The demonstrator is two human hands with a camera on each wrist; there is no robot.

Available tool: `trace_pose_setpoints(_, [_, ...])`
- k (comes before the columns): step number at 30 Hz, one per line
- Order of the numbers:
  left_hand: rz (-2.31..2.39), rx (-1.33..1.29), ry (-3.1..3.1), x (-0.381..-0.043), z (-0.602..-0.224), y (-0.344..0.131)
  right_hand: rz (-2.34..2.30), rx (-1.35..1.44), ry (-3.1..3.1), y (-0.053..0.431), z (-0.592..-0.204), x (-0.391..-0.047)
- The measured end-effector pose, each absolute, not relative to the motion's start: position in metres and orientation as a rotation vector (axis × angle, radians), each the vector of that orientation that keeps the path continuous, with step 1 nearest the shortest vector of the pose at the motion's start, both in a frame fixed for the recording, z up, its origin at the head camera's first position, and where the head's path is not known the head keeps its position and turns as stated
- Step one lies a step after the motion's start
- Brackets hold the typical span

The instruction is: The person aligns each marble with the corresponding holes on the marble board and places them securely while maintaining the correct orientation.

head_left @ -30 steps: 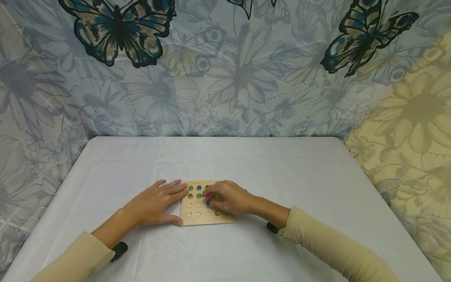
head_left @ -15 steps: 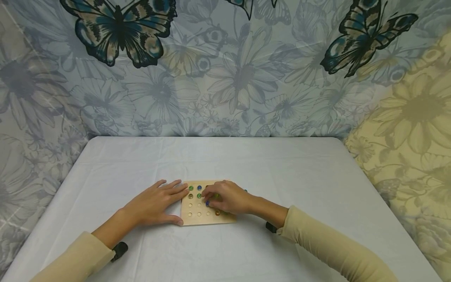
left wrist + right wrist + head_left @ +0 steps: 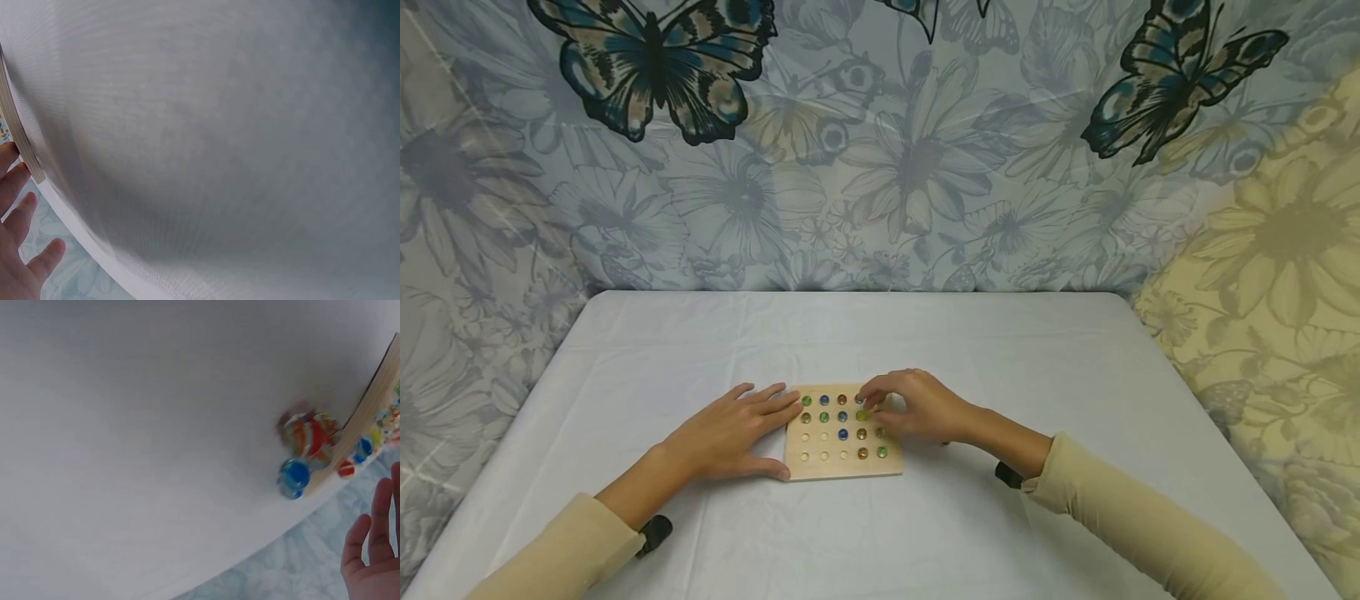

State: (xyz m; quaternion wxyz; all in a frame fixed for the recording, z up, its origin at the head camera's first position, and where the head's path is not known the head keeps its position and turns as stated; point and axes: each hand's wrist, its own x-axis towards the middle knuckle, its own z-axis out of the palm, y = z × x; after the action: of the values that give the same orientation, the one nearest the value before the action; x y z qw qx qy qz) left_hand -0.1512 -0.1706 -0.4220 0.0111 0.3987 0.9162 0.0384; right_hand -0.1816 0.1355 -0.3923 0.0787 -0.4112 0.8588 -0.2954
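Observation:
A light wooden board with rows of round hollows lies on the white table. Green, blue and amber glass marbles sit in many of its hollows. Toward the front left, several hollows hold nothing. My left hand lies spread at the board's left side, fingertips at its upper left corner and thumb at the lower left one. Over the board's right part hovers my right hand, its fingers loosely bent and parted, with no marble seen between them. A blue marble rests in the third row, left of that hand.
In the right wrist view, a blue marble and red-orange marbles lie on the table against the board's edge. The white cloth covers the table. Behind it hangs a butterfly-print backdrop.
My right hand has let go of the blue marble, which now sits in a third-row hollow, and has moved right, uncovering more of the board. My left hand has stayed put.

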Motion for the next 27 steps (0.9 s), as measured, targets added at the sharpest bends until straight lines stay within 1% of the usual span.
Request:
trace_pose_setpoints(16, [0.125,1.219,2.848,-0.152,-0.423,-0.171,-0.916,-1.091,2.599,0.198,-0.394,-0.175])
trace_pose_setpoints(27, [0.123,1.232,2.845,-0.153,-0.423,-0.171,-0.864,-1.038,2.586,0.222,-0.405,-0.168])
